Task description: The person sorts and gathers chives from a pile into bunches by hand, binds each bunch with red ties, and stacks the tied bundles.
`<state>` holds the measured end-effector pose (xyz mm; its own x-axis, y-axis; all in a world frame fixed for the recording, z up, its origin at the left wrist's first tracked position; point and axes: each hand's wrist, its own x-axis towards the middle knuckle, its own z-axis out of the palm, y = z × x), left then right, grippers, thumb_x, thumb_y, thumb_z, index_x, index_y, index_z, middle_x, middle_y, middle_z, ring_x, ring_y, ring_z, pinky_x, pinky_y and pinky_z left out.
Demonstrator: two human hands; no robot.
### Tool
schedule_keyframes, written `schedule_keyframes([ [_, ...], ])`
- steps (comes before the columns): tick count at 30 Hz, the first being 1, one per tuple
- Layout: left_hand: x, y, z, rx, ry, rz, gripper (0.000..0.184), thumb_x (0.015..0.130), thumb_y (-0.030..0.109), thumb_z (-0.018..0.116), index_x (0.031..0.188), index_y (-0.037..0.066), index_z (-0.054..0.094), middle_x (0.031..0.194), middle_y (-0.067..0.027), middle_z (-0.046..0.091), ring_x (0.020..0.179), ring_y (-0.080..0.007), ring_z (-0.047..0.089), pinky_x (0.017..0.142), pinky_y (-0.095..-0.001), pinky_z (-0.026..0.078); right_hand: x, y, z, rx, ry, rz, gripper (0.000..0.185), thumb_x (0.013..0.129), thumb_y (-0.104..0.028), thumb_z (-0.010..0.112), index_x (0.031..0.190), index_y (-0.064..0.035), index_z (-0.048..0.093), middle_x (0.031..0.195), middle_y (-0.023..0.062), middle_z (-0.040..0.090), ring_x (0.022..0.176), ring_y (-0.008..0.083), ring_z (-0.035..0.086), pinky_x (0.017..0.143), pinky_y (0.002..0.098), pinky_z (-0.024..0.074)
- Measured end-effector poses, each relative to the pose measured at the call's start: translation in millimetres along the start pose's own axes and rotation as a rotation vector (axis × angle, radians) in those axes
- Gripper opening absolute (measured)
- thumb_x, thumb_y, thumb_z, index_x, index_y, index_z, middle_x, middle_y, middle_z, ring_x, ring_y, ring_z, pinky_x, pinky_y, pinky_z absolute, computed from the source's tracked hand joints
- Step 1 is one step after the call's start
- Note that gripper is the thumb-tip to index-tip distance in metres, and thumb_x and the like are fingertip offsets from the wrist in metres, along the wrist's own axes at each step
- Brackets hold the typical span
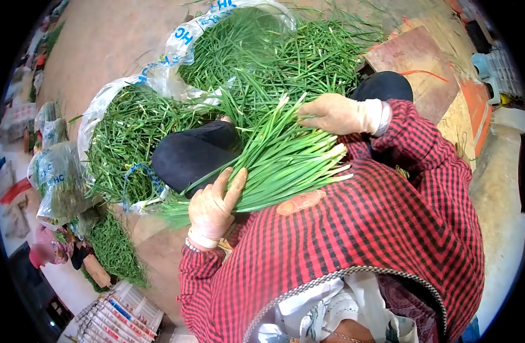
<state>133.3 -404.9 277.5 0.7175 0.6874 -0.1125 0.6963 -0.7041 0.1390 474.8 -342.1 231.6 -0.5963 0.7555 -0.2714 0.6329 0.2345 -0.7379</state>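
A bunch of long green stalks with pale ends (285, 166) lies across my lap, over the red and black checked apron (342, 228). My left hand (212, 208), in a pale glove, is at the leafy left part of the bunch, its thumb and fingers gripping the leaves. My right hand (331, 113), gloved too, is at the upper right by the pale ends, fingers closed on some stalks. Beyond my knees, loose green stalks (285, 57) spread in a big heap.
White plastic bags with blue print (182, 43) surround the heaps. A board (414, 71) lies at the upper right. Wrapped bundles (59, 177) stand at the left, near another person (48, 243). White crates (122, 314) are at the lower left.
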Motion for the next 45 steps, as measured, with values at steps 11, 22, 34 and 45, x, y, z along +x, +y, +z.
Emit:
schedule_keyframes([
  [11,-4,-7,5,-0.249,0.173,-0.138,0.084,0.054,-0.004,0.067,0.134,0.014,0.051,0.117,-0.0105,0.063,0.095,-0.03,0.065,0.073,-0.0353,0.052,-31,65,-61,0.308,0.321,0.433,0.037,0.095,-0.037,0.055,0.109,-0.0028,0.057,0.084,0.0012,0.058,0.062,0.0075,0.055,0.053,0.0243,0.0479],
  [22,-7,-7,-16,0.067,0.137,-0.068,0.086,0.055,0.002,0.07,0.136,0.019,0.05,0.123,-0.0096,0.061,0.087,-0.0283,0.063,0.07,-0.0368,0.05,8,13,-32,0.643,-0.056,0.144,0.07,0.089,-0.068,0.044,0.105,-0.0057,0.073,0.115,0.0118,0.066,0.115,0.0234,0.054,0.106,0.035,0.0324],
  [34,6,-8,-5,0.001,0.177,-0.007,0.082,0.059,0.001,0.069,0.136,0.021,0.049,0.121,-0.0102,0.061,0.076,-0.0261,0.063,0.061,-0.0357,0.049,4,-16,-12,0.355,0.191,0.023,0.035,0.089,-0.034,0.064,0.095,0.0003,0.068,0.083,0.0118,0.067,0.077,0.0185,0.062,0.073,0.0317,0.0494],
  [45,19,-7,-4,-0.43,0.258,-0.14,0.081,0.06,-0.004,0.069,0.137,0.011,0.048,0.114,-0.0134,0.063,0.096,-0.0294,0.065,0.08,-0.0341,0.052,15,-10,-47,0.601,0.551,-0.052,0.032,0.094,-0.032,0.06,0.098,-0.0011,0.066,0.09,0.0049,0.067,0.089,0.0126,0.06,0.081,0.028,0.0479],
])
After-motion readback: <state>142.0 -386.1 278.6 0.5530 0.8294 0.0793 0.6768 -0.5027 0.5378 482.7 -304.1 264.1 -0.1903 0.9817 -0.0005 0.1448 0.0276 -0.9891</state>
